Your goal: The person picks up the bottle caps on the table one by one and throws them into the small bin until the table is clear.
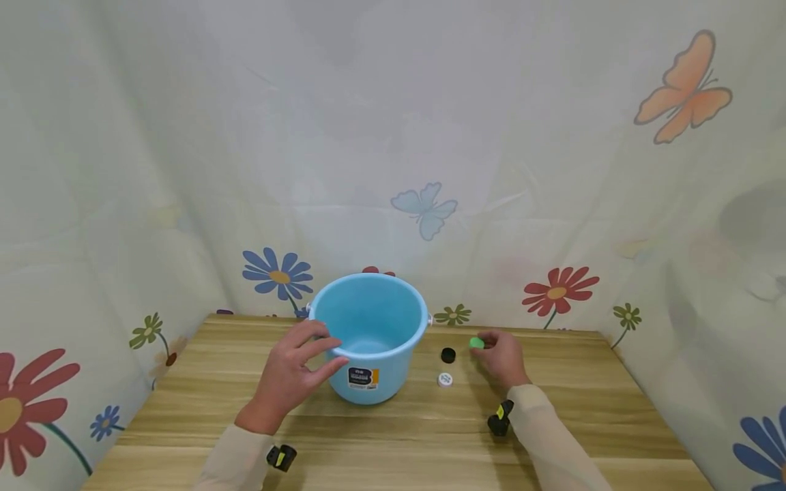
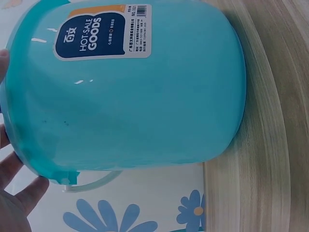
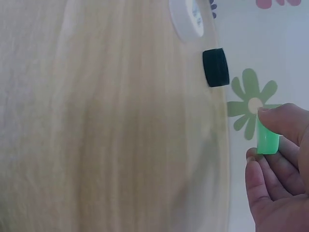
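A light blue bucket (image 1: 368,378) stands upright on the wooden table, its printed label (image 2: 104,31) facing me. My left hand (image 1: 297,372) is at the bucket's near left rim, fingers spread and loosely bent, fingertips right at the rim in the left wrist view. My right hand (image 1: 503,358) pinches a small green cap (image 3: 268,137) between thumb and fingers, to the right of the bucket. Between the bucket and that hand, a black cap (image 1: 448,355) lies on the table. Nearer to me is a white cap (image 1: 445,380) with a dark print on top.
The wood-grain table (image 1: 381,450) runs back to a pale curtain (image 1: 344,136) printed with flowers and butterflies. More curtain hangs at both sides. On the bucket's sides are handle mounts, and part of its pale handle (image 2: 96,182) shows in the left wrist view.
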